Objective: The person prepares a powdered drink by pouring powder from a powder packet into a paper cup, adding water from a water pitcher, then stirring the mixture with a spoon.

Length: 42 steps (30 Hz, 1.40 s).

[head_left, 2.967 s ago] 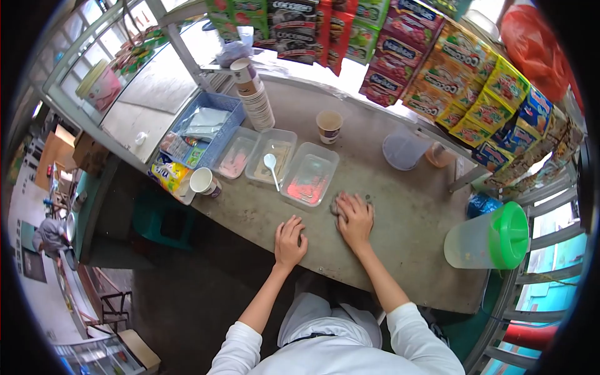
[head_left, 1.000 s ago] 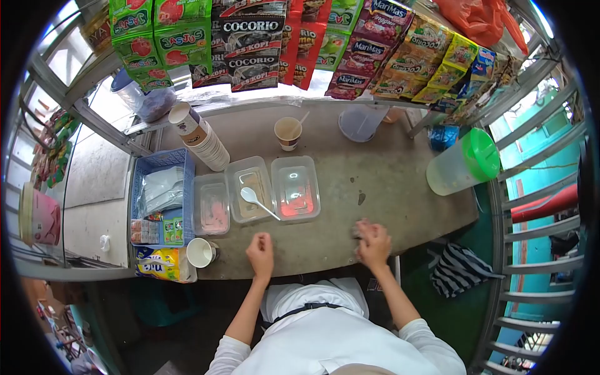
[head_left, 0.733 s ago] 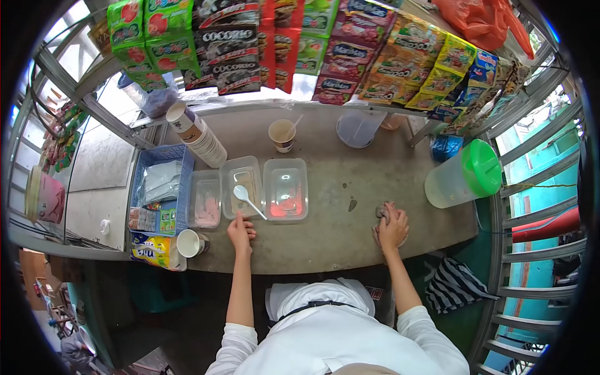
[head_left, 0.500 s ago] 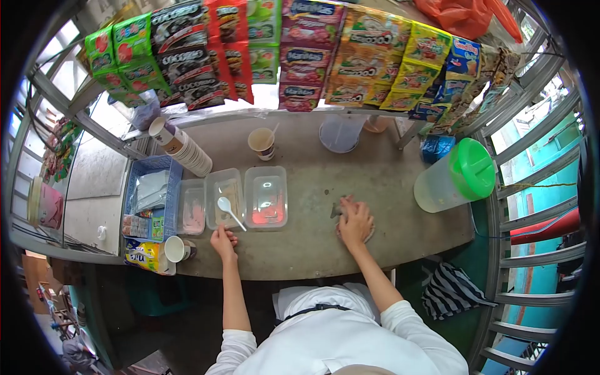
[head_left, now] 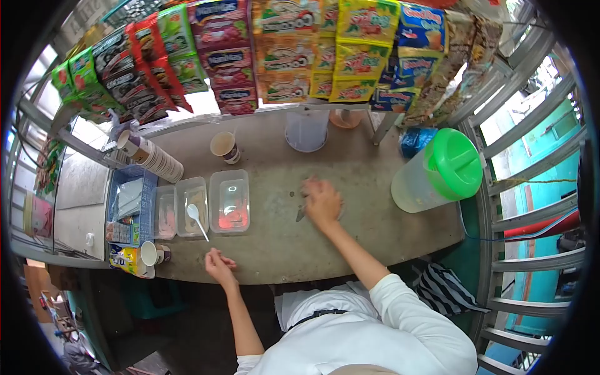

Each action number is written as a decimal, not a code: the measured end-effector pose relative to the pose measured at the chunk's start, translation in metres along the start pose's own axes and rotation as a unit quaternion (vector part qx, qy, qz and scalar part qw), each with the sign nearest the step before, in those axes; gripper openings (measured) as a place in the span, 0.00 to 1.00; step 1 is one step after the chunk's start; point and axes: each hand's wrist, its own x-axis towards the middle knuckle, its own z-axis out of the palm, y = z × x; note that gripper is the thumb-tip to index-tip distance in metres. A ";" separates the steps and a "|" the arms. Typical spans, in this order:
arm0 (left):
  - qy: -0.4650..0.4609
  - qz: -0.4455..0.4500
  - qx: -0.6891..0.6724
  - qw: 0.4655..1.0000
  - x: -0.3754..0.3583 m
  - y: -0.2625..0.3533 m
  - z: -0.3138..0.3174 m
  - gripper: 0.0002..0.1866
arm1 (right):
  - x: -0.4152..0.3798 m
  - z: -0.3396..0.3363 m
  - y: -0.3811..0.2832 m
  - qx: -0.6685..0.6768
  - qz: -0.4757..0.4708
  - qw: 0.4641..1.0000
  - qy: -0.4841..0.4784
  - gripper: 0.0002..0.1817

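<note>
My right hand [head_left: 323, 203] presses down on the counter [head_left: 269, 250] right of the middle; a grey bit of cloth [head_left: 300, 214] shows at its left edge, and most of what lies under the palm is hidden. My left hand [head_left: 220, 267] rests at the counter's front edge, fingers curled together with nothing seen in them. Just above it are a clear container with pink contents [head_left: 229, 203] and another container [head_left: 190, 219] with a white spoon [head_left: 197, 220] across it. A third container [head_left: 165, 215] stands at their left.
A blue basket [head_left: 150, 187], stacked cups [head_left: 153, 159] and a lying cup [head_left: 150, 253] are at left. One paper cup [head_left: 225, 148] and a clear tub [head_left: 306, 134] stand behind. A green-lidded pitcher [head_left: 415, 187] is at right. Sachets [head_left: 287, 56] hang overhead.
The view has turned, so the counter items appear further left. My right hand has slid forward on the counter. My left hand sits lower, further from the containers. The spoon no longer shows in the paper cup.
</note>
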 end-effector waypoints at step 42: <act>-0.263 0.415 0.414 0.766 0.014 -0.011 -0.098 0.18 | -0.158 -0.036 -0.102 0.045 -0.151 0.982 -0.102 0.17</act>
